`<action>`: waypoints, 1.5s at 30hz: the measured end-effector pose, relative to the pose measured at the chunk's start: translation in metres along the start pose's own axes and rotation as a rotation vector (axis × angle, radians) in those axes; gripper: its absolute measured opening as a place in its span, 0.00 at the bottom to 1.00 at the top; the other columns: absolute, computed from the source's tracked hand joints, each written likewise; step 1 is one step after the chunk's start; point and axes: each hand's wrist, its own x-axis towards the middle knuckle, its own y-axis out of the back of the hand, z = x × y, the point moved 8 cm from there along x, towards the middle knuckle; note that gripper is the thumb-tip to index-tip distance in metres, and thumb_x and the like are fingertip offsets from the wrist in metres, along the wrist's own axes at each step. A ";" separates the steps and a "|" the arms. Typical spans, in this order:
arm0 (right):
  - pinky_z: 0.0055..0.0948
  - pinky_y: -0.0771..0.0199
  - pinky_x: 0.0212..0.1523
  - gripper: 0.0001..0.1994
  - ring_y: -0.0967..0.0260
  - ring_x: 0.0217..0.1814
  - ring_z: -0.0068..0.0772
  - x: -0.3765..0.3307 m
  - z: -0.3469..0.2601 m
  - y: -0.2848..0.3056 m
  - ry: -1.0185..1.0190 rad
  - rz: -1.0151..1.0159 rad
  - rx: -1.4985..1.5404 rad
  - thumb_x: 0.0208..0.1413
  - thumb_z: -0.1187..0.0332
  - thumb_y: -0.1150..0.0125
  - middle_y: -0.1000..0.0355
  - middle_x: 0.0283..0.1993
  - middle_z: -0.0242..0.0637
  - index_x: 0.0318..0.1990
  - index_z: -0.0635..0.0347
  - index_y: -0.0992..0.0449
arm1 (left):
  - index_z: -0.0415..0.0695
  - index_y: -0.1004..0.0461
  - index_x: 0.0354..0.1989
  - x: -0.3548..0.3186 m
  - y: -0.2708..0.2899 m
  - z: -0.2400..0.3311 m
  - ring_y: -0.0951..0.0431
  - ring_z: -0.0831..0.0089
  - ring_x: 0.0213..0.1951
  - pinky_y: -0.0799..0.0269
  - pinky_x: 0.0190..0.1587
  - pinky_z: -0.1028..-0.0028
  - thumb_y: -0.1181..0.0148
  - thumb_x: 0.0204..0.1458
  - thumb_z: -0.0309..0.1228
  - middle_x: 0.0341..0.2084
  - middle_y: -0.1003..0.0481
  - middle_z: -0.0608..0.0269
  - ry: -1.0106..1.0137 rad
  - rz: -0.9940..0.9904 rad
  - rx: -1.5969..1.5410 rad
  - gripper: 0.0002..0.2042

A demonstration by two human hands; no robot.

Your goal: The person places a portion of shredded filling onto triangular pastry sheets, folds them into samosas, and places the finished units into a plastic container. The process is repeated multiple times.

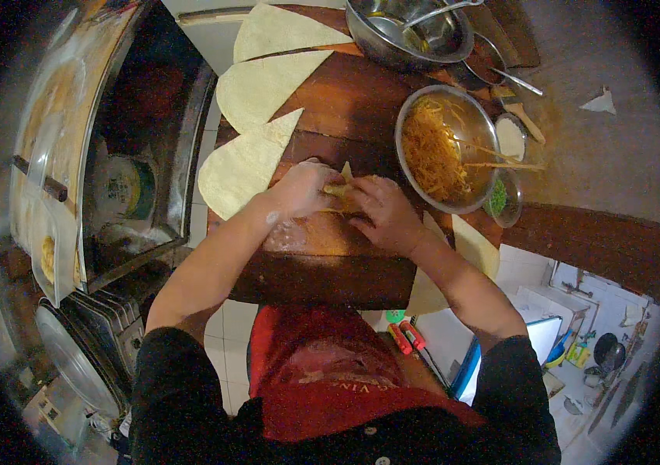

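Over the wooden board (pixel 322 267), my left hand (pixel 307 190) and my right hand (pixel 388 213) meet at a small piece of dough (pixel 338 188) with a pointed tip sticking up. Fingers of both hands are closed around it and hide most of it. Flour whitens my left knuckles and wrist. To the left lie pale, thin dough wedges, one of them (pixel 249 167) close to my left forearm. Right of my hands stands a metal bowl (pixel 493 186) of orange-brown shredded filling (pixel 431 147), with chopsticks (pixel 504 164) resting in it.
A large metal bowl (pixel 369 46) with a ladle (pixel 438 13) stands at the far side. Small bowls of white powder (pixel 510 139) and chopped greens (pixel 498 200) sit at the right. Another dough sheet (pixel 476 252) lies by my right forearm. A floury shelf unit (pixel 140 155) is at left.
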 end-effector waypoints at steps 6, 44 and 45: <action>0.47 0.37 0.59 0.29 0.38 0.59 0.54 -0.002 0.019 -0.027 0.035 0.034 -0.092 0.43 0.69 0.33 0.36 0.58 0.50 0.56 0.63 0.33 | 0.36 0.26 0.47 -0.010 0.009 -0.014 0.22 0.52 0.36 0.26 0.43 0.64 0.33 0.44 0.35 0.35 0.23 0.48 -0.079 0.375 0.160 0.22; 0.34 0.21 0.42 0.25 0.24 0.39 0.36 0.413 -0.513 -0.265 -0.432 -0.478 1.558 0.47 0.72 0.34 0.24 0.42 0.43 0.54 0.66 0.33 | 0.39 0.35 0.48 -0.753 0.207 -0.177 0.26 0.70 0.48 0.31 0.52 0.71 0.38 0.51 0.22 0.47 0.27 0.54 0.764 1.753 -0.508 0.17; 0.33 0.21 0.39 0.27 0.24 0.38 0.35 0.430 -0.515 -0.274 -0.458 -0.456 1.464 0.45 0.74 0.33 0.23 0.40 0.43 0.54 0.66 0.34 | 0.35 0.35 0.50 -0.767 0.207 -0.191 0.28 0.67 0.49 0.32 0.53 0.69 0.38 0.51 0.27 0.45 0.27 0.51 0.836 1.724 -0.433 0.19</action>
